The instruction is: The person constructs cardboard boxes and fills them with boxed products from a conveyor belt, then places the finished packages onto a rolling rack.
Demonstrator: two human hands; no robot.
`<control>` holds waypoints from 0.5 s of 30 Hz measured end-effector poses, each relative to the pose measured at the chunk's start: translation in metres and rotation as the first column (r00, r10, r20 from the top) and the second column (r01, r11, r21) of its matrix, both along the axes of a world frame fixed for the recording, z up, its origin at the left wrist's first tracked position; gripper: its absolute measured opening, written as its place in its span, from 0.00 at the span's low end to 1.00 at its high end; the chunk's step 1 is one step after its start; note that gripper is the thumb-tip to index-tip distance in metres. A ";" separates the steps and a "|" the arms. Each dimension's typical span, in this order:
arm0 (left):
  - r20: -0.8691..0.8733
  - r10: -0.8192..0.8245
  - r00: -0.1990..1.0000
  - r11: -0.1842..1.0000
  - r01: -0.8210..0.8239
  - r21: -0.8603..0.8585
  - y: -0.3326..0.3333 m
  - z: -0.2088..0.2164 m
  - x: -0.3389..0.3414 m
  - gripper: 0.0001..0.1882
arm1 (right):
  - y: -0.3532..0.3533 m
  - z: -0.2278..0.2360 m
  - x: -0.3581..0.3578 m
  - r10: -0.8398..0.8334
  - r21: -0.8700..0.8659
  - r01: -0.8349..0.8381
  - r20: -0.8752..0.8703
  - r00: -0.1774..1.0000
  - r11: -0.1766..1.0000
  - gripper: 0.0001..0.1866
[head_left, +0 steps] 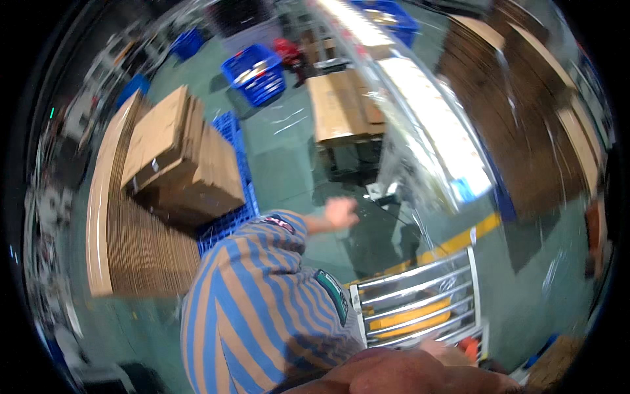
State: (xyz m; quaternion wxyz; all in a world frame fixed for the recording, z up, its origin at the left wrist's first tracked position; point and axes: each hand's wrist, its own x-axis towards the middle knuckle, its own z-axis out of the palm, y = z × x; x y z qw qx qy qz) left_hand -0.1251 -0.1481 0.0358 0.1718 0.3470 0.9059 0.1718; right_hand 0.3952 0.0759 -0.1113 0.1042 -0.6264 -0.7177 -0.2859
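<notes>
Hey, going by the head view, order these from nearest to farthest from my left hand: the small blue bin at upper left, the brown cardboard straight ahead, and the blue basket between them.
From your left hand:
1. Brown cardboard: straight ahead.
2. Blue basket: beyond, ahead and left.
3. Small blue bin: farther left, upper left.

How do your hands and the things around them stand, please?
Left hand blurred, grip unclear. Right hand by metal bars, grip unclear. Yellow object showing between bars.
</notes>
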 end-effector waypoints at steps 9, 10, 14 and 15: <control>-0.628 0.776 -0.059 -0.043 -0.998 0.040 -0.514 0.081 -0.295 0.47 | -0.223 0.031 -0.380 0.262 -0.778 -0.628 -0.607 0.750 -0.004 0.37; -0.623 0.782 -0.020 -0.070 -0.996 -0.055 -0.527 0.087 -0.309 0.48 | -0.243 0.076 -0.413 0.235 -0.791 -0.607 -0.607 0.759 -0.081 0.37; -0.524 0.789 0.321 0.194 -0.939 -0.283 -0.595 0.071 -0.331 0.44 | -0.262 0.071 -0.489 0.433 -0.901 -0.388 -0.433 0.790 -0.193 0.41; -0.567 0.803 0.186 0.160 -0.982 -0.095 -0.584 0.062 -0.337 0.41 | -0.264 0.076 -0.509 0.461 -0.925 -0.310 -0.379 0.803 -0.220 0.41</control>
